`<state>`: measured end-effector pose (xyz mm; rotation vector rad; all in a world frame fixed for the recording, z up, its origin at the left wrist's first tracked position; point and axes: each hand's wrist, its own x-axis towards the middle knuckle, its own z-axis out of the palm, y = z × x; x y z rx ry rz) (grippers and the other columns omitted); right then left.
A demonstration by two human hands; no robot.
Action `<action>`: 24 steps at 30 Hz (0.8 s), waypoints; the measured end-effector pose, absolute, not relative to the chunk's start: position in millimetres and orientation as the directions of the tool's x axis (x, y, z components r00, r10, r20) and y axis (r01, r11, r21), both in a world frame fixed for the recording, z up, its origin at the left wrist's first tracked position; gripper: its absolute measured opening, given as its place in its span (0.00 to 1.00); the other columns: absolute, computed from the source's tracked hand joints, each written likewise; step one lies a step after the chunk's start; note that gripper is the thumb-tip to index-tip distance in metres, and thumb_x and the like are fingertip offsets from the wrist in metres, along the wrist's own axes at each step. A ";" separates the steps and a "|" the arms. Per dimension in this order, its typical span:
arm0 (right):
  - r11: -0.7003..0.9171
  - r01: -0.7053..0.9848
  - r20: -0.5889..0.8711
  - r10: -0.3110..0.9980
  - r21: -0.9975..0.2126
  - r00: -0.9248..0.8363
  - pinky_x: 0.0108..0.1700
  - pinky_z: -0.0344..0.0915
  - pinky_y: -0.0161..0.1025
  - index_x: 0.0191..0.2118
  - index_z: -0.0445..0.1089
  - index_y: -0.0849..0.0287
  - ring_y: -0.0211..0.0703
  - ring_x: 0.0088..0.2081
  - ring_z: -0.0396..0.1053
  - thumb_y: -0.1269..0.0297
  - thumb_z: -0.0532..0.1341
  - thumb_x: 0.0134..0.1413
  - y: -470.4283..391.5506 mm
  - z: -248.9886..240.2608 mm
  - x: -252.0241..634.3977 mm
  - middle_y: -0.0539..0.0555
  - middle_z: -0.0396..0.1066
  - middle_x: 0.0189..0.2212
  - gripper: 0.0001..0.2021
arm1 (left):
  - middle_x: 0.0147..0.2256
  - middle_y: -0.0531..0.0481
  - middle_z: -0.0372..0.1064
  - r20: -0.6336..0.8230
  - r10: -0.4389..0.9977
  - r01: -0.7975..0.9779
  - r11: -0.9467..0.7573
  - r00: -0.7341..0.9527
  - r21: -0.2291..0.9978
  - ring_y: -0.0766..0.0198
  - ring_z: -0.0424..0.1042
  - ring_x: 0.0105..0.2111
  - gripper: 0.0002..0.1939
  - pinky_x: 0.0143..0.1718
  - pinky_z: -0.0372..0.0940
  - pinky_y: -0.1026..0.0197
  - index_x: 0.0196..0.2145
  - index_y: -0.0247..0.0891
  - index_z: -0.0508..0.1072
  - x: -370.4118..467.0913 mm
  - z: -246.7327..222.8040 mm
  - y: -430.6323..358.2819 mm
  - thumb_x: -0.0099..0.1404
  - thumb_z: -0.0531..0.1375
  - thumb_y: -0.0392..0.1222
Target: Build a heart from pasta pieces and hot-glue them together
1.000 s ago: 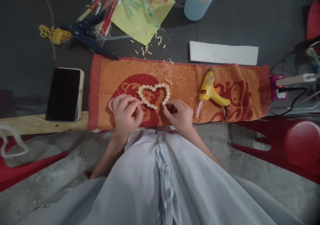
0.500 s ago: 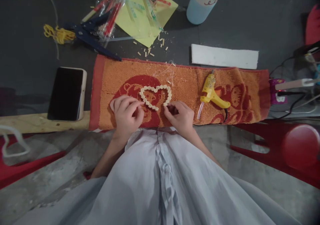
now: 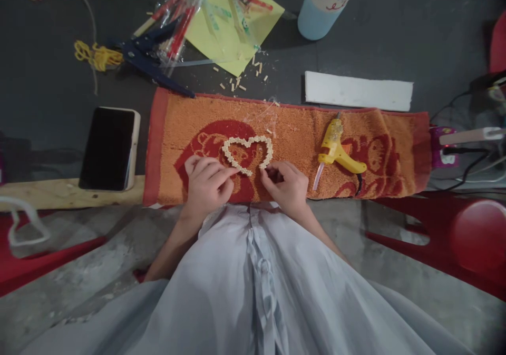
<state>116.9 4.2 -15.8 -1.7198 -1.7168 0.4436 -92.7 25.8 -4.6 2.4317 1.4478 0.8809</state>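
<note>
A heart outline of small cream pieces (image 3: 226, 148) lies on the orange and red towel (image 3: 292, 149), with a gap near its bottom point. My left hand (image 3: 209, 184) is at the heart's lower left, its index fingertip touching the edge close to the bottom end. On the other side, my right hand (image 3: 286, 184) pinches the lower right end of the outline between thumb and index finger. A yellow glue gun (image 3: 334, 149) with a clear stick rests on the towel to the right.
A black-screened phone (image 3: 108, 148) lies left of the towel. Behind it are blue pliers (image 3: 146, 62), yellow cord (image 3: 98, 56), green paper (image 3: 237, 55), cream bits and wrapped straws. A white strip (image 3: 358, 90) and a bottle (image 3: 322, 12) stand farther right; cables run at the right edge.
My left hand has slid right along the heart's lower left edge toward the bottom end. My right hand stays at the same end. The whole view has shifted slightly.
</note>
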 end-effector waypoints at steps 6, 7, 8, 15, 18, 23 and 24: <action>0.088 0.752 0.214 0.974 -0.653 0.071 0.30 0.64 0.35 0.31 0.72 0.56 0.38 0.26 0.69 0.59 0.62 0.60 4.2 -16.1 117.4 0.50 0.74 0.25 0.09 | 0.27 0.54 0.75 0.423 0.809 0.703 -0.574 0.408 0.420 0.60 0.72 0.37 0.11 0.50 0.57 0.49 0.32 0.44 0.78 -92.8 -4.2 26.5 0.63 0.57 0.32; 0.091 0.753 0.218 0.973 -0.651 0.070 0.30 0.64 0.35 0.31 0.72 0.56 0.38 0.26 0.70 0.59 0.62 0.60 4.2 -16.1 117.4 0.50 0.74 0.25 0.09 | 0.27 0.54 0.75 0.437 0.799 0.695 -0.587 0.414 0.415 0.60 0.72 0.37 0.11 0.49 0.57 0.49 0.32 0.44 0.78 -92.7 -4.2 26.9 0.63 0.57 0.32; 0.095 0.753 0.224 0.972 -0.651 0.070 0.30 0.64 0.35 0.31 0.72 0.56 0.38 0.26 0.70 0.60 0.62 0.60 4.2 -16.2 117.3 0.50 0.74 0.25 0.08 | 0.27 0.54 0.74 0.447 0.791 0.691 -0.596 0.418 0.409 0.60 0.72 0.37 0.10 0.49 0.57 0.49 0.32 0.43 0.78 -92.6 -4.3 27.3 0.62 0.57 0.32; 0.121 0.750 0.260 0.963 -0.651 0.070 0.29 0.64 0.34 0.32 0.73 0.57 0.37 0.25 0.70 0.60 0.62 0.60 4.2 -16.5 117.5 0.49 0.74 0.24 0.08 | 0.27 0.55 0.75 0.461 0.778 0.687 -0.611 0.428 0.394 0.61 0.72 0.35 0.11 0.49 0.57 0.50 0.31 0.43 0.78 -93.1 -5.3 28.5 0.63 0.57 0.32; 0.115 0.753 0.248 0.966 -0.648 0.066 0.30 0.64 0.34 0.32 0.73 0.56 0.37 0.26 0.70 0.60 0.62 0.60 4.2 -16.9 117.5 0.50 0.75 0.25 0.08 | 0.27 0.55 0.75 0.458 0.777 0.685 -0.613 0.432 0.394 0.60 0.72 0.36 0.10 0.48 0.57 0.49 0.32 0.43 0.78 -93.4 -4.9 28.2 0.63 0.57 0.32; 0.120 0.763 0.258 0.964 -0.635 0.063 0.29 0.63 0.35 0.32 0.73 0.57 0.37 0.26 0.70 0.60 0.63 0.60 4.2 -17.6 117.2 0.50 0.75 0.25 0.08 | 0.27 0.55 0.76 0.444 0.788 0.691 -0.601 0.427 0.402 0.60 0.72 0.36 0.11 0.49 0.57 0.49 0.31 0.44 0.78 -93.1 -4.2 28.0 0.63 0.57 0.32; 0.122 0.765 0.260 0.964 -0.633 0.060 0.29 0.63 0.35 0.32 0.73 0.57 0.37 0.25 0.70 0.61 0.63 0.60 4.2 -17.7 117.2 0.50 0.75 0.25 0.08 | 0.27 0.55 0.75 0.450 0.784 0.687 -0.605 0.427 0.403 0.61 0.72 0.36 0.11 0.49 0.57 0.49 0.31 0.43 0.78 -93.1 -4.2 28.1 0.63 0.57 0.32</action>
